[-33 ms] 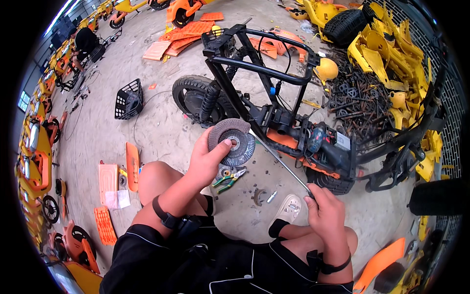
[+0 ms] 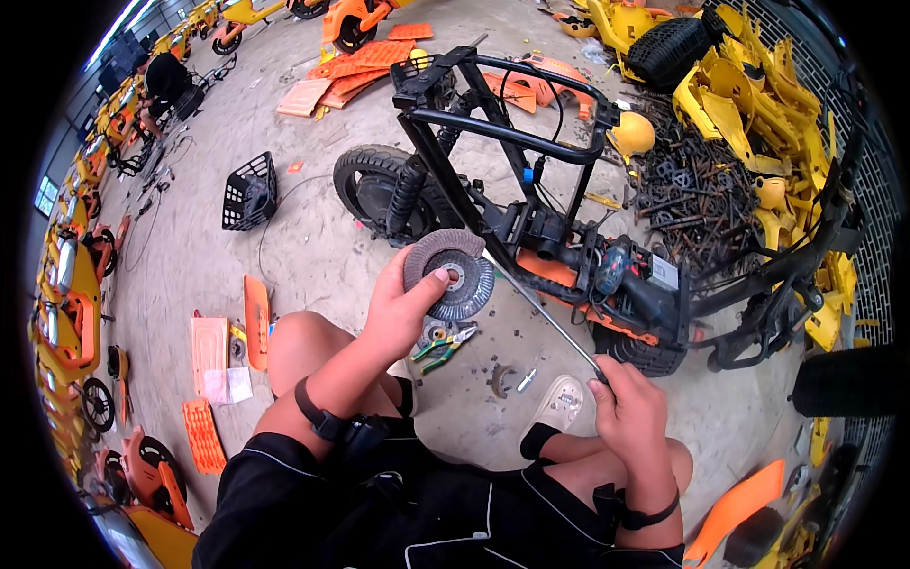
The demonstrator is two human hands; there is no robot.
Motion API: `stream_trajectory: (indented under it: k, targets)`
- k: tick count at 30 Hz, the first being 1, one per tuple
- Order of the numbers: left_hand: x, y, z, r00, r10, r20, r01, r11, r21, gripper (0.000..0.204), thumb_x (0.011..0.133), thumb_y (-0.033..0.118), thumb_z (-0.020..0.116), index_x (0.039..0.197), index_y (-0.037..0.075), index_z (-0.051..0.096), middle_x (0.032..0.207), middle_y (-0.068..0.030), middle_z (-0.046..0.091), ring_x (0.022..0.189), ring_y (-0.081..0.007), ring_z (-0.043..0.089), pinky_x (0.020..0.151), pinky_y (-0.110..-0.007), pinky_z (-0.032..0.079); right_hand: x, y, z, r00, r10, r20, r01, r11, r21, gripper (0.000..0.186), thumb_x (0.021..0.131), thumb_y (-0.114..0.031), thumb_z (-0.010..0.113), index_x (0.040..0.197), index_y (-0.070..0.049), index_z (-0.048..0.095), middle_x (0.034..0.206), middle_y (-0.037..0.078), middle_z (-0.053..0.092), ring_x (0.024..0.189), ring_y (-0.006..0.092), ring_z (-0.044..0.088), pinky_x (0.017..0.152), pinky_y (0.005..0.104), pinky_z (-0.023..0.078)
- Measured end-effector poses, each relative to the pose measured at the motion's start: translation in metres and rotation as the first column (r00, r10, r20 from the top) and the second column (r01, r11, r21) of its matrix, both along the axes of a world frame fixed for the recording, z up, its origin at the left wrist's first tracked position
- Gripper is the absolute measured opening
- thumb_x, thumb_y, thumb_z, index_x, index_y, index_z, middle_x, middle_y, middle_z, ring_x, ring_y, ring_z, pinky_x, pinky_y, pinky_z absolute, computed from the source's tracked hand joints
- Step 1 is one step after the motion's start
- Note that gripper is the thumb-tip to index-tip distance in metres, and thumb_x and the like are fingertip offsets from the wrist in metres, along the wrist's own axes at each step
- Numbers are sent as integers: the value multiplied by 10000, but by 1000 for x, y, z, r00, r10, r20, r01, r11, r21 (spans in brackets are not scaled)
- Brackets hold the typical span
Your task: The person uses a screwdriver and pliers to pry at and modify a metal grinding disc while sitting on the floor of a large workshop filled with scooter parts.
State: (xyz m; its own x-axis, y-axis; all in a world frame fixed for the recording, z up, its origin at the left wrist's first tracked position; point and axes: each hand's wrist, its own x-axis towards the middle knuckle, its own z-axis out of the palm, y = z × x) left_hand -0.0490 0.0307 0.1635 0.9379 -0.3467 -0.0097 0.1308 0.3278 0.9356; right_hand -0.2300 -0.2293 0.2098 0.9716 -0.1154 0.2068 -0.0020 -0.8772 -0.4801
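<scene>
Nearest the camera, the right hand (image 2: pixel 633 410) is seen closed in a fist around the near end of a long thin metal rod (image 2: pixel 540 313), above the bent right knee. The left hand (image 2: pixel 403 308) is held further out, over the left knee; its fingers (image 2: pixel 438 277) are curled round the rim of a small wheel (image 2: pixel 449 274), grey-treaded with a dark hub, the thumb being pressed near the hub. The wheel is held clear of the concrete floor (image 2: pixel 313 256), its flat face turned up toward the camera. The rod's long axis runs from lower right to upper left, its far tip being directed at the wheel's hub, where it appears to meet or enter the bore; whether it has passed through cannot be told. The wheel is judged already detached, with work at the hub in progress. Beneath the wheel, green-handled pliers (image 2: pixel 442 347) and small loose fittings lie on the floor. Beyond stands a stripped black scooter frame (image 2: pixel 531 142) with its front tyre (image 2: pixel 374 190), and farthest, yellow body panels (image 2: pixel 749 104) are heaped.
</scene>
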Motion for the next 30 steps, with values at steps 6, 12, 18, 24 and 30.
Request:
stream_trajectory:
  k: [6,12,18,24,30]
  targets:
    - [-1,-2,-2,1000,-10,1,10,1000,-11,334,975,102,609,1277,-31,562,1126,-70,665,1019,-117,616,929,-295,499,-6,0,-31,940,187,-287,55,746,664,210,974,-155,647,1130,-14,627,729,56,592,570,141,563,519,302,446]
    - [-41,-34,-21,999,-53,5,53,998,41,352,981,116,604,1296,-28,541,1169,-74,649,1060,-142,607,954,-319,494,12,-2,-6,971,149,-187,197,-54,979,230,1042,-201,524,1165,-8,542,705,47,516,514,131,504,494,283,446]
    - [-2,-10,-3,966,-51,-254,-16,967,-254,345,962,94,566,1285,-24,539,1114,-115,666,959,-196,675,857,-362,567,7,-36,-11,946,105,-308,265,300,916,218,1019,-202,564,1149,-27,580,701,38,524,522,124,496,493,271,427]
    - [4,12,-5,827,-358,-434,33,801,-597,313,950,135,536,1233,9,581,1069,-120,690,896,-223,686,729,-342,579,2,-26,-45,843,17,-538,106,975,197,303,972,-265,603,1177,-44,629,901,161,683,850,320,663,759,407,512]
    - [0,7,0,841,-349,-413,40,803,-595,318,948,155,544,1238,35,593,1031,-100,699,832,-196,682,673,-339,568,24,3,-69,712,88,-697,-142,990,-21,317,839,-141,548,1132,-44,621,1069,234,684,1047,427,636,884,509,506]
